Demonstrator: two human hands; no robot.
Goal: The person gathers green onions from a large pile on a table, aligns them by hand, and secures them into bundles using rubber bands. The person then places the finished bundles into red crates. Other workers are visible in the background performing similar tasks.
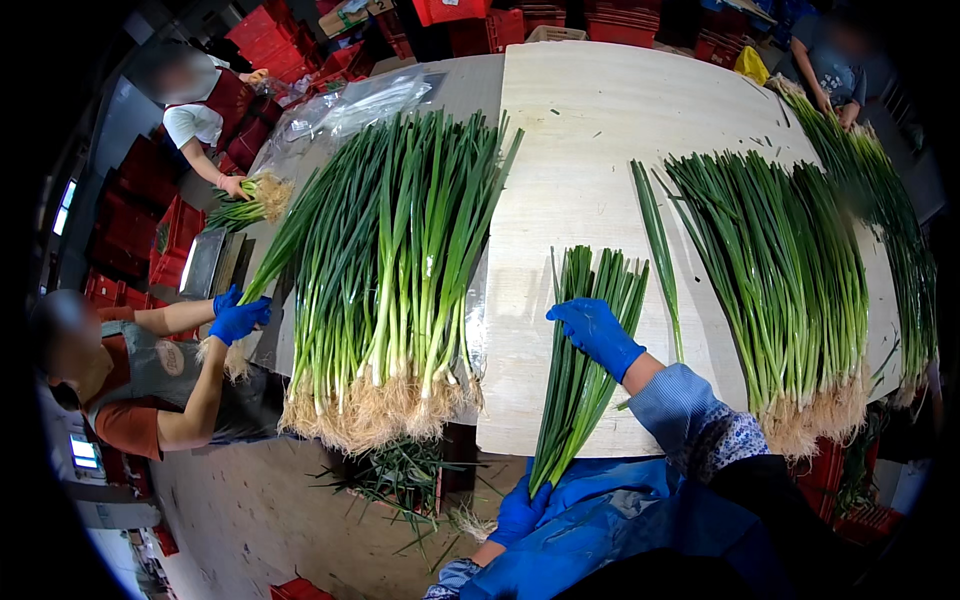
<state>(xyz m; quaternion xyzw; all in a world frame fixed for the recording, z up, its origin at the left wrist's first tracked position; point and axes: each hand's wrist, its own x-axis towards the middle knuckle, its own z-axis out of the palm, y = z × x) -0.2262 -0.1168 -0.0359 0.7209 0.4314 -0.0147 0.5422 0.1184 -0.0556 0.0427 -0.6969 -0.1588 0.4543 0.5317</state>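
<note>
A bunch of green onions (574, 405) slants across the front edge of the pale wooden tabletop (570, 172). My left hand (520, 512), in a blue glove, grips its lower end just off the table, above my blue apron (607, 517); the roots are hidden there. My right hand (596, 334), gloved in blue too, lies over the upper leaves with its fingers bent; whether it grips them I cannot tell. To the right of the bunch, a loose green onion stalk (660, 259) rests alone on the board.
Green onions with roots form a large pile (390, 277) on the left and another pile (780, 292) on the right. Co-workers handle onions at the left and far right. Below the table edge, a crate (405, 480) holds leaf trimmings. Red crates (274, 41) are stacked behind.
</note>
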